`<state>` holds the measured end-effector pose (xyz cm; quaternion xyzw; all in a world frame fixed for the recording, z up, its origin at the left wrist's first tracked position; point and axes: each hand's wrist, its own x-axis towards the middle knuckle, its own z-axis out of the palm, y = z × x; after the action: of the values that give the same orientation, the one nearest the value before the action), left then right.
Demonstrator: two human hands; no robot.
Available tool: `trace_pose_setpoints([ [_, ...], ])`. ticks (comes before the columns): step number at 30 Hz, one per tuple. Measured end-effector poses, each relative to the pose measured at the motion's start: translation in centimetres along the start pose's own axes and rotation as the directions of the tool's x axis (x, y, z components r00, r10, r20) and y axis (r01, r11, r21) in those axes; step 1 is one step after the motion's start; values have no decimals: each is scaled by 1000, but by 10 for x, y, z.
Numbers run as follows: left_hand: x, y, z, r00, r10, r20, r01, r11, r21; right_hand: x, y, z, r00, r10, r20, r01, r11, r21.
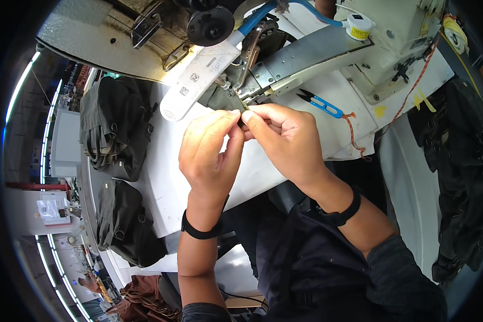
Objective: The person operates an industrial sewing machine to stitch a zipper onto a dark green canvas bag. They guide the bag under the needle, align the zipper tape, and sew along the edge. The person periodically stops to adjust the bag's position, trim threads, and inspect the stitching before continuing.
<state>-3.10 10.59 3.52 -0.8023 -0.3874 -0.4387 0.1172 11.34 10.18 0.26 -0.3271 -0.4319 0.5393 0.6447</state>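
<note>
Slouchy dark cloth bags (118, 121) w/ metal rings, L side; smooth white counter (169, 182); hard metal sewing machine (316, 59), worn paint. Snips (322, 104): blue handle, pointed dark blades, twisted orange cord (351, 134) at the handle end. Thin olive strip (244, 106), looks like cloth, sits b/w the fingertips, mostly hidden, just below the machine's metal end. L hand (209, 147) & R hand (290, 131): fingers of both pinched on it, tips v. close. Bare counter b/w bags & L hand; near edge runs under wrists.
</note>
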Motion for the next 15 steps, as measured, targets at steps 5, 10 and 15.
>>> trace_pose_setpoints([
  [5, -1, 1, 1, 998, 62, 15, -63, 998, 32, -2, -3, -7, 994, 87, 62, -91, 995, 51],
  [10, -6, 1, -1, 999, 22, 46, -23, 1000, 5, 1, -15, -13, 974, 191, 119, -210, 963, 170],
  [15, -14, 5, 3, 999, -50, 10, 50, 999, -19, 8, -17, -15, 976, 173, 135, -183, 981, 65],
])
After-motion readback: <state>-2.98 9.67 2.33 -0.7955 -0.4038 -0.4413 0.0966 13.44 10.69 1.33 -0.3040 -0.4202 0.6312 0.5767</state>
